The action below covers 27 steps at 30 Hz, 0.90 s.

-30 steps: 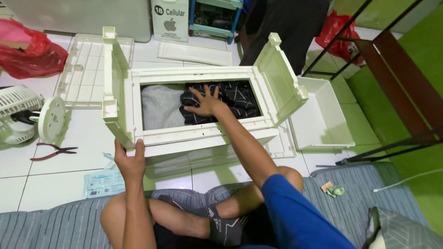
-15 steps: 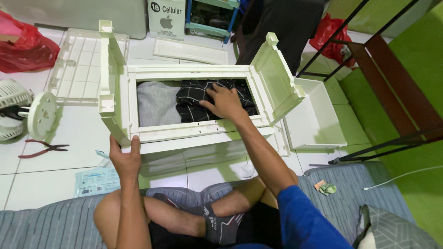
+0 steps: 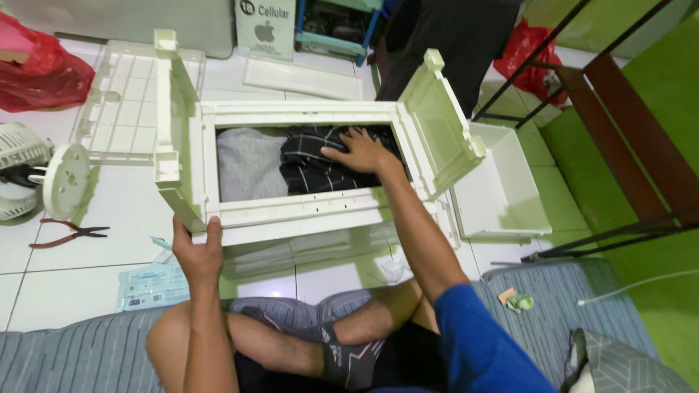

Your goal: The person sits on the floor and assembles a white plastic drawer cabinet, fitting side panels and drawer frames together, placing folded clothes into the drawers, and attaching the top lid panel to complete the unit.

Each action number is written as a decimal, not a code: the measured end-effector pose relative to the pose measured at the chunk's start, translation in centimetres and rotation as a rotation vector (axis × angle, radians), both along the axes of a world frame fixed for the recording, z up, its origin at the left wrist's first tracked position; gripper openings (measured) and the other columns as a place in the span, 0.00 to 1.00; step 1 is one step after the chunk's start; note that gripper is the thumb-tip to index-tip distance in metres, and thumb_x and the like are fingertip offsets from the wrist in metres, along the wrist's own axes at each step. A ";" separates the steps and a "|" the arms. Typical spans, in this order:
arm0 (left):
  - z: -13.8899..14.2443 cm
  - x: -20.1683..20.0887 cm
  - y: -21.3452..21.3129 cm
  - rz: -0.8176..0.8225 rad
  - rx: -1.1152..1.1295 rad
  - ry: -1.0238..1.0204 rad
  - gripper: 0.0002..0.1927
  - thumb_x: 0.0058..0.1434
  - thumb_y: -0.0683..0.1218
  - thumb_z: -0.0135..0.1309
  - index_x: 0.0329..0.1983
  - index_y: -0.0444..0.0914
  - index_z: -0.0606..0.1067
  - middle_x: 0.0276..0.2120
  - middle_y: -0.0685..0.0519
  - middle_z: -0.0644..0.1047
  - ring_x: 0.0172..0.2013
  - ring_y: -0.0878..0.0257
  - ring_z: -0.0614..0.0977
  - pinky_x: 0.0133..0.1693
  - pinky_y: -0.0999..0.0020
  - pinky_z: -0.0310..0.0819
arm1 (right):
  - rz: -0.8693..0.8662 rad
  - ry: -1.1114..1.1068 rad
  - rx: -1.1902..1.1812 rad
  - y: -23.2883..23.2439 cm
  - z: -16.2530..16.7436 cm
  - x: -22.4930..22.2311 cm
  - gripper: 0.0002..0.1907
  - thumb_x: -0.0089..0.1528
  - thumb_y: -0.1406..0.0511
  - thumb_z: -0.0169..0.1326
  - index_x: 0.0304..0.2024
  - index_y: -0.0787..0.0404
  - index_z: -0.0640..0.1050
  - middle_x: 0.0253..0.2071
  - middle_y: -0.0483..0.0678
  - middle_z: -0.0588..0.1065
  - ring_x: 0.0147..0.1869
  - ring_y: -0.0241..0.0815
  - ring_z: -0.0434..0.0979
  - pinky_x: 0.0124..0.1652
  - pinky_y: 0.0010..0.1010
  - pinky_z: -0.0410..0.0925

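Inside white frame [image 3: 306, 211], right hand [image 3: 362, 151] presses checked cloth [image 3: 313, 164].

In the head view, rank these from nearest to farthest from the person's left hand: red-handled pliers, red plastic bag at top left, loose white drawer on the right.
From the left hand:
1. Red-handled pliers, on the floor to its left.
2. Red plastic bag, far upper left.
3. Loose white drawer, across on the right.

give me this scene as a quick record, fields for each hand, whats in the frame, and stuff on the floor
left hand: grips the near left corner of the white plastic frame
right hand: palm down on the black checked cloth inside the frame
also inside: grey cloth, left of the black one
right of frame: white drawer
floor, left: red-handled pliers, white fan, red bag
seat: grey striped mat
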<state>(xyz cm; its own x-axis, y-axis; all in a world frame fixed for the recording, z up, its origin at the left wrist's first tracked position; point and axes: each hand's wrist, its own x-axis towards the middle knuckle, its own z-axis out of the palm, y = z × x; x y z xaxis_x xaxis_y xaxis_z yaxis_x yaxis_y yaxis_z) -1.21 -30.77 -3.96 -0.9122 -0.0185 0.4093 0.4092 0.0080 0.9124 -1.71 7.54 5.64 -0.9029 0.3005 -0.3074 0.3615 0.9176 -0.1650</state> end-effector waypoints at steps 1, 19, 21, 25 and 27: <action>0.0 0.0 0.0 0.003 0.011 0.009 0.22 0.67 0.42 0.58 0.62 0.31 0.70 0.50 0.48 0.78 0.51 0.60 0.78 0.57 0.65 0.70 | 0.008 0.034 0.015 -0.4 0.3 0.2 0.61 0.55 0.23 0.37 0.78 0.53 0.58 0.83 0.54 0.48 0.88 0.55 0.41 0.78 0.60 0.42; -0.1 -0.2 0.0 -0.016 0.024 0.081 0.22 0.67 0.41 0.57 0.62 0.30 0.70 0.52 0.46 0.77 0.52 0.58 0.77 0.58 0.65 0.70 | 0.010 0.014 0.029 -3.9 -0.3 -0.2 0.61 0.45 0.24 0.45 0.78 0.32 0.51 0.82 0.54 0.40 0.84 0.68 0.36 0.72 0.72 0.37; -0.3 -0.2 0.0 0.008 -0.005 0.030 0.22 0.67 0.41 0.58 0.62 0.30 0.70 0.50 0.46 0.78 0.51 0.58 0.78 0.57 0.65 0.70 | -0.074 0.008 0.066 -2.7 -0.8 0.4 0.63 0.48 0.22 0.39 0.78 0.43 0.50 0.81 0.56 0.40 0.84 0.67 0.34 0.73 0.66 0.35; -0.4 0.0 -0.1 0.006 -0.006 0.012 0.21 0.68 0.41 0.58 0.61 0.31 0.70 0.50 0.46 0.77 0.50 0.58 0.77 0.57 0.65 0.71 | -0.072 -0.042 -0.007 -0.3 -1.8 0.1 0.68 0.46 0.21 0.34 0.78 0.49 0.43 0.79 0.55 0.35 0.82 0.62 0.30 0.73 0.56 0.33; -0.4 0.1 -0.1 0.003 -0.013 0.012 0.20 0.68 0.41 0.58 0.61 0.31 0.70 0.50 0.47 0.77 0.50 0.58 0.77 0.57 0.65 0.71 | -0.059 -0.053 -0.041 0.3 -1.8 -0.1 0.67 0.47 0.21 0.32 0.78 0.49 0.44 0.80 0.55 0.36 0.82 0.61 0.30 0.73 0.57 0.33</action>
<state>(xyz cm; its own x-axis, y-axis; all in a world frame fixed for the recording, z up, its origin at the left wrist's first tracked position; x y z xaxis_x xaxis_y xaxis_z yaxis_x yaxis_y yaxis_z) -1.07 -30.90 -4.36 -0.9071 -0.0162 0.4205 0.4202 0.0214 0.9072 -1.81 7.86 3.85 -0.8661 0.3390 -0.3674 0.4242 0.8871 -0.1816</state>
